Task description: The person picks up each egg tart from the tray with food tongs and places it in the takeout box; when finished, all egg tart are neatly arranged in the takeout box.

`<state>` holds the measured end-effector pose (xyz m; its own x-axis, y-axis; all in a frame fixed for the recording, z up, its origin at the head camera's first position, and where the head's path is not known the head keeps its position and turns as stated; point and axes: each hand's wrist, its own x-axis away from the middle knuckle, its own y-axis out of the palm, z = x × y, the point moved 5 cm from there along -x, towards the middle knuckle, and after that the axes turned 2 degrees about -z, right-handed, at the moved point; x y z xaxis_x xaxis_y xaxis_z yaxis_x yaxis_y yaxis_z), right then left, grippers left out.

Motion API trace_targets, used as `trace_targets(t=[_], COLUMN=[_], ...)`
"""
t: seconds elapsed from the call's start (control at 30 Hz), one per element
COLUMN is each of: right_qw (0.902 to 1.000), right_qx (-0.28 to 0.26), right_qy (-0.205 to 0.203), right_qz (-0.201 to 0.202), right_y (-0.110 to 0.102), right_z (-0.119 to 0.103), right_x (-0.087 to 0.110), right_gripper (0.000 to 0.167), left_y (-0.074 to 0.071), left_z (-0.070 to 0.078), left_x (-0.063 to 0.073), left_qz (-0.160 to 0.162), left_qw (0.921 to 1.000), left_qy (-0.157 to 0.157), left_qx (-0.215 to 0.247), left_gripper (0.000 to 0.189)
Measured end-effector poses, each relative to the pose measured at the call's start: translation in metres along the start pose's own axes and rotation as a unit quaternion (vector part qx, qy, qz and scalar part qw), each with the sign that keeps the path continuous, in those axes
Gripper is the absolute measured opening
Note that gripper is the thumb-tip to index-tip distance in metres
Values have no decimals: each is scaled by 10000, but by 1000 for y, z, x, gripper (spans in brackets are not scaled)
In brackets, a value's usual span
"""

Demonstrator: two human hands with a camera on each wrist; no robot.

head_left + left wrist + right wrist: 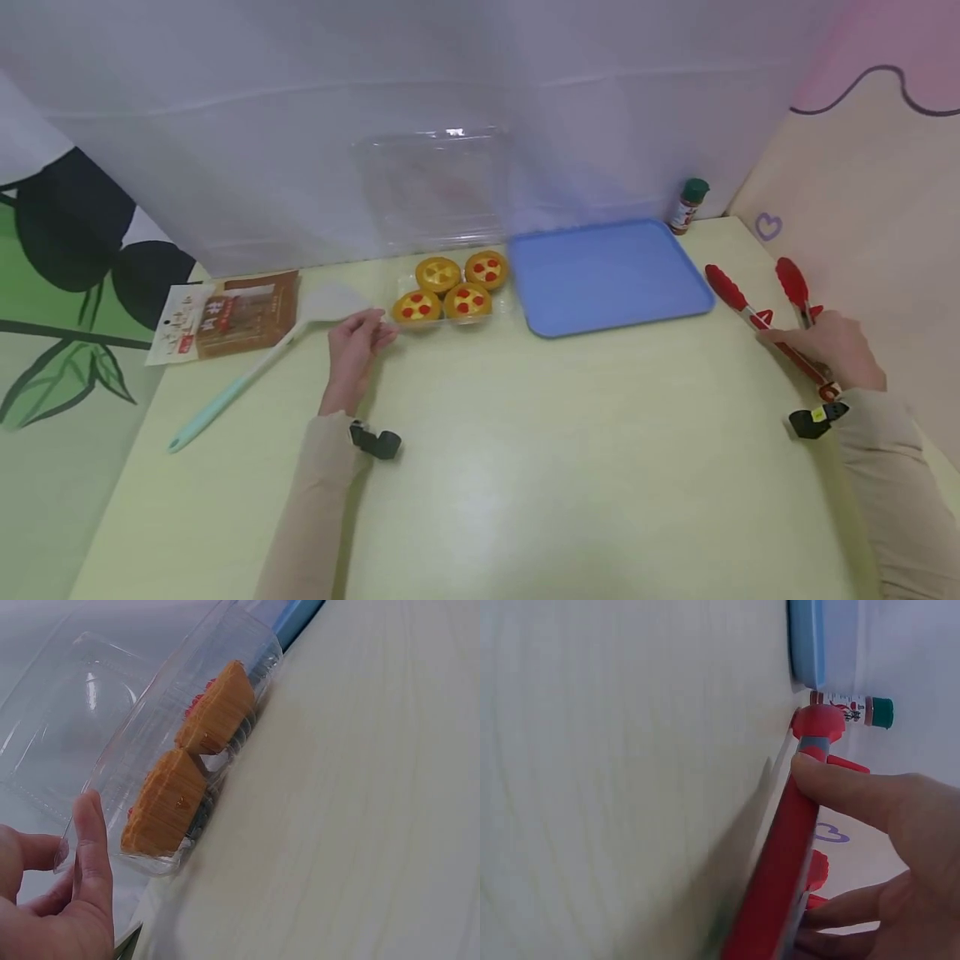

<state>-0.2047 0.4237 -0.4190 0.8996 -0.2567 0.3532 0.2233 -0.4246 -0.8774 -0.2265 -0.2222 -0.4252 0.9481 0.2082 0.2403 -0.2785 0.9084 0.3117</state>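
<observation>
My left hand [352,350] pinches the left rim of a clear plastic clamshell box [127,750] between thumb and fingers. Inside sit several egg tarts [467,302], some topped with red pieces; the box's lid [442,187] stands raised behind them. At the right, my right hand [836,350] holds a pair of red-tipped tongs [787,354], thumb on one arm and fingers by the other. The tongs' two arms are spread apart, with nothing between their tips. In the right wrist view the near tong arm [780,855] runs under the thumb.
A blue tray [611,279] lies right of the box, with a green-capped seasoning bottle [688,206] behind its right corner. On the left are a spatula [258,362] with a mint handle and a brown-and-white food packet [232,317]. A curtain hangs along the back edge.
</observation>
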Motion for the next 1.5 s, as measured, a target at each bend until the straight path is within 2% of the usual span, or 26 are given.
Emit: trace_targets(t=[0.13,0.23,0.3,0.37,0.4,0.53,0.63,0.73,0.83,0.9,0.97,1.03,1.1,1.17,1.3,1.4,1.5], right_qw=[9999,9983,9937,9867,9830,9692,9582,9472,9355,9343,9392,9443,9408,9308,9038,8925,8861], right_qx=[132,332,355,225,67,-556,-901,-1412,-1920,-1997,-1938,-1939,-2211,-2618,-3265,-3498,-3716], right_qy=[51,-251,-707,-1252,-1541,-2344,-2715,-2839,-2761,-2681,-2563,-2413,-2290,-2191,-2296,-2439,-2433], right_qz=[-60,407,792,1007,992,511,84,-480,-1079,-1239,-1213,-1121,-1163,-1309,-1545,-1467,-1326], right_y=[0,-9,-18,-26,-29,-33,-28,-14,9,24,36,46,56,65,80,83,82], right_z=[-6,-29,-56,-92,-113,-192,-246,-293,-331,-351,-365,-371,-373,-373,-378,-383,-385], right_x=[3,13,21,27,29,31,22,8,-10,-22,-32,-40,-45,-50,-57,-57,-57], right_gripper=[71,68,67,70,71,73,66,59,54,53,52,51,48,44,37,34,31], left_y=[1,2,2,1,1,-1,-1,-1,3,8,15,22,28,32,34,34,37], left_z=[2,6,10,15,18,31,44,57,67,71,73,71,68,64,60,63,71], left_x=[0,0,-1,-3,-4,-13,-30,-51,-73,-85,-95,-102,-105,-106,-105,-101,-94], left_qz=[-127,-340,-578,-882,-1060,-1730,-1872,-1729,-1595,-1585,-1585,-1576,-1527,-1439,-1226,-1110,-1132], left_qw=[9998,9979,9934,9830,9759,9407,9177,8986,8843,8769,8703,8720,8789,8889,9101,9254,9386], left_qy=[23,133,163,183,177,188,189,137,185,285,380,460,525,578,625,708,816], left_qx=[-124,-540,-975,-1602,-1897,-2911,-3498,-4030,-4384,-4530,-4648,-4612,-4489,-4312,-3910,-3553,-3156], left_gripper=[32,34,37,40,41,44,47,47,44,41,38,36,35,34,32,34,36])
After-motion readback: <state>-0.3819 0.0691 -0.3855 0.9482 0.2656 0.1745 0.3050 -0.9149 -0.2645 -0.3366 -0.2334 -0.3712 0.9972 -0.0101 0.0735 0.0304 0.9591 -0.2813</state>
